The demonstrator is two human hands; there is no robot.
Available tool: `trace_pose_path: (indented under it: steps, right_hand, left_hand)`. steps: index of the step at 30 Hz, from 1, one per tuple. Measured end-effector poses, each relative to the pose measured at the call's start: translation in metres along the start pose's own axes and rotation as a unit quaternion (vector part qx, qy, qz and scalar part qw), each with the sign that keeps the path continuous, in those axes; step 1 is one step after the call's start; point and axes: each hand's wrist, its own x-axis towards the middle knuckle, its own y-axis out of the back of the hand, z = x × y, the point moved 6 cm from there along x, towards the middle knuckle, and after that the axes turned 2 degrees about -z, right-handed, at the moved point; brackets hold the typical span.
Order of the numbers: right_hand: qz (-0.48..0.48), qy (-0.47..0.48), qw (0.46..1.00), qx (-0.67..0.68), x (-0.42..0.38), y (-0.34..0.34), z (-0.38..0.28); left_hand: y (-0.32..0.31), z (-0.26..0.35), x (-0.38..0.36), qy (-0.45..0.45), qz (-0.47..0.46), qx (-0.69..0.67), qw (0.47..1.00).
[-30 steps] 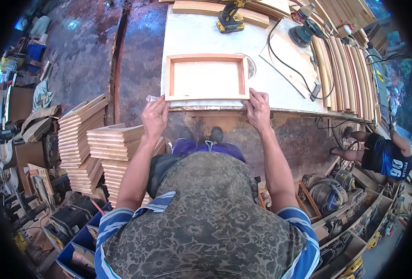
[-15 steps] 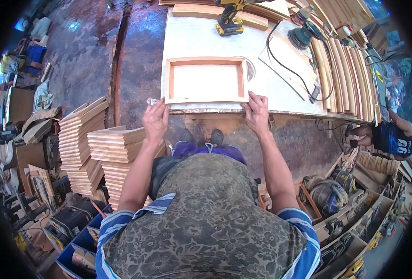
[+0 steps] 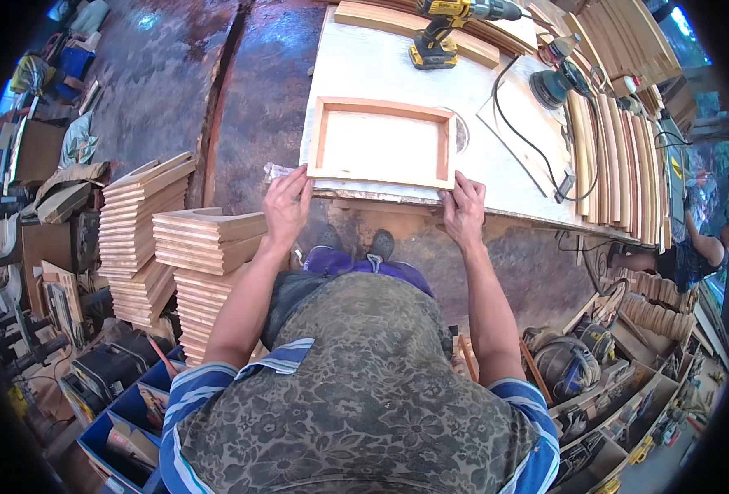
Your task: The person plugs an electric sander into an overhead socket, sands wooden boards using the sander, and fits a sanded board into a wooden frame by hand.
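A shallow rectangular wooden frame (image 3: 381,179) lies near the front edge of the white-topped workbench (image 3: 356,74), its white inside facing up. My left hand (image 3: 286,206) pinches the near left corner between thumb and fingers. At the near right corner, my right hand (image 3: 465,212) grips the frame the same way. Beyond the frame, a yellow and black cordless drill (image 3: 437,37) stands on its battery. A corded sander (image 3: 556,82) sits farther right, and its black cable loops across the bench.
Stacks of cut wooden pieces (image 3: 142,239) stand on the floor to my left. Curved wooden strips (image 3: 616,165) line the bench's right end. Tool compartments (image 3: 620,412) fill the lower right. Another person (image 3: 694,247) is at the far right.
The whole view has shifted and turned slightly, so the bench and frame appear farther right. Both hands keep hold of the frame's near corners.
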Motion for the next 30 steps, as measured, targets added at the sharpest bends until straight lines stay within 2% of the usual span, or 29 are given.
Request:
trace_pose_path:
  steps: [5, 8, 10, 11, 12, 13, 14, 15, 16, 17, 18, 19, 21, 22, 23, 25, 26, 28, 29, 30]
  right_hand:
    - [-0.003, -0.007, 1.0, 0.007, 0.001, 0.001, 0.0]
    - [-0.011, 0.011, 1.0, -0.002, -0.005, -0.001, 0.012]
    - [-0.07, -0.025, 0.997, -0.009, -0.011, 0.001, 0.022]
    - [-0.08, -0.03, 0.996, 0.034, -0.003, 0.017, 0.002]
    - [-0.086, -0.045, 0.994, 0.053, -0.011, 0.021, 0.017]
    - [-0.075, -0.104, 0.99, 0.063, -0.019, 0.024, 0.037]
    - [-0.054, -0.017, 0.998, 0.011, -0.016, 0.036, 0.044]
    - [0.008, 0.085, 0.996, 0.023, -0.007, 0.042, 0.037]
    - [0.047, 0.188, 0.979, -0.062, 0.009, 0.051, 0.001]
    - [0.038, 0.2, 0.973, -0.108, 0.027, 0.042, 0.001]
    - [-0.002, 0.234, 0.964, -0.128, 0.04, 0.035, -0.032]
    - [-0.01, 0.262, 0.958, -0.116, 0.056, 0.025, -0.057]
    - [-0.226, 0.196, 0.93, -0.213, 0.067, -0.009, -0.081]
    - [-0.221, 0.235, 0.926, -0.197, 0.067, -0.014, -0.093]
    - [-0.231, 0.261, 0.917, -0.195, 0.075, -0.021, -0.083]
    - [-0.363, 0.18, 0.901, -0.151, 0.086, -0.062, -0.036]
    - [-0.241, 0.307, 0.917, -0.077, 0.082, -0.055, -0.04]
    - [-0.252, 0.334, 0.904, -0.084, 0.094, -0.051, -0.036]
    - [-0.272, 0.33, 0.899, -0.1, 0.1, -0.044, -0.045]
    - [-0.245, 0.349, 0.903, -0.054, 0.106, -0.029, -0.065]
  left_hand:
    - [-0.002, -0.003, 0.001, 0.018, -0.018, -0.01, 1.0]
    - [-0.007, -0.007, -0.007, 0.015, 0.009, -0.001, 1.0]
    - [-0.006, -0.007, -0.008, 0.091, -0.016, -0.031, 0.995]
    - [-0.012, -0.009, -0.01, 0.056, 0.042, -0.063, 0.996]
    - [0.002, 0.004, -0.001, 0.104, -0.036, -0.057, 0.992]
    - [-0.01, -0.009, 0.001, 0.202, -0.157, -0.11, 0.96]
    - [0.002, 0.0, 0.003, 0.26, -0.17, -0.168, 0.936]
    - [-0.023, -0.012, -0.005, 0.182, -0.128, -0.166, 0.961]
    - [-0.024, -0.006, -0.012, 0.188, -0.155, -0.085, 0.966]
    - [-0.04, -0.009, -0.019, 0.118, -0.111, -0.061, 0.985]
    - [-0.017, 0.0, -0.019, 0.186, -0.134, -0.082, 0.97]
    - [-0.008, 0.003, -0.025, 0.186, -0.098, -0.103, 0.972]
    - [-0.003, 0.001, -0.042, 0.199, -0.061, -0.087, 0.974]
    - [0.005, 0.005, -0.05, 0.218, -0.045, -0.086, 0.971]
    - [0.016, 0.006, -0.057, 0.228, -0.023, -0.076, 0.97]
    - [0.056, 0.002, -0.08, 0.253, 0.044, -0.059, 0.965]
    - [0.073, 0.004, -0.092, 0.263, 0.091, -0.065, 0.958]
    - [0.104, 0.002, -0.147, 0.393, 0.233, -0.038, 0.889]
    - [0.121, 0.008, -0.184, 0.41, 0.325, 0.024, 0.852]
    - [0.145, 0.029, -0.215, 0.489, 0.423, -0.033, 0.762]
